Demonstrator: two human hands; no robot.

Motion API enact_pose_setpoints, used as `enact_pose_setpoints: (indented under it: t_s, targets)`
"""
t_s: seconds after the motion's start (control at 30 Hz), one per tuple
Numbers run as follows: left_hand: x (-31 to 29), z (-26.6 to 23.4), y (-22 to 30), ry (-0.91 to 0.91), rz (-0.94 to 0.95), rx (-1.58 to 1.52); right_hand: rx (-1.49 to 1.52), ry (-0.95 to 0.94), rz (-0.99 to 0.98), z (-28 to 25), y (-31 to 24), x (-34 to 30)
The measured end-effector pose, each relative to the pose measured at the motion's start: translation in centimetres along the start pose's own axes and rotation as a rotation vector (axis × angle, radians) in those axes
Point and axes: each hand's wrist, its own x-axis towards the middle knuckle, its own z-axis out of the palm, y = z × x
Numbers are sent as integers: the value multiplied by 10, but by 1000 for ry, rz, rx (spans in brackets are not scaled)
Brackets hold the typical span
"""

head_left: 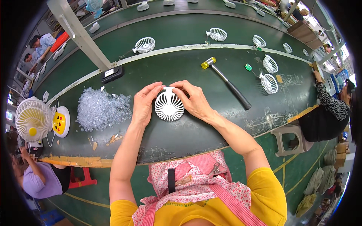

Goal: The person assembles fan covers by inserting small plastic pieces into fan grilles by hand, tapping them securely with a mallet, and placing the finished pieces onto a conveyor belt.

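A white round fan housing (169, 107) with slatted ribs lies on the dark green bench in front of me. My left hand (147, 101) pinches the left end of its neck at the top. From the other side my right hand (193, 98) grips the same neck with thumb and fingers. Whatever small part sits between the fingertips is hidden. Left of my hands is a heap of small clear plastic pieces (98, 109). To the right lies a mallet (230, 83) with a yellow head and black handle, touched by neither hand.
Two more fan housings (269, 83) lie at the right, with a small green circuit board (248, 67) on a wire. A yellow and white desk fan (33, 119) stands at the far left. Behind the black box (112, 74) rises a metal post (77, 34). Co-workers sit at both sides.
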Motion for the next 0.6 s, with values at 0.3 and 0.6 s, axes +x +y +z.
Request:
enact_pose_setpoints:
  t_s: [0.3,0.6]
  targets:
    - [-6,8,1,30,85,171,-44,31,17,2,2,2]
    - [-14,14,-1,32,413,535,-106,62,-46,1,5,0]
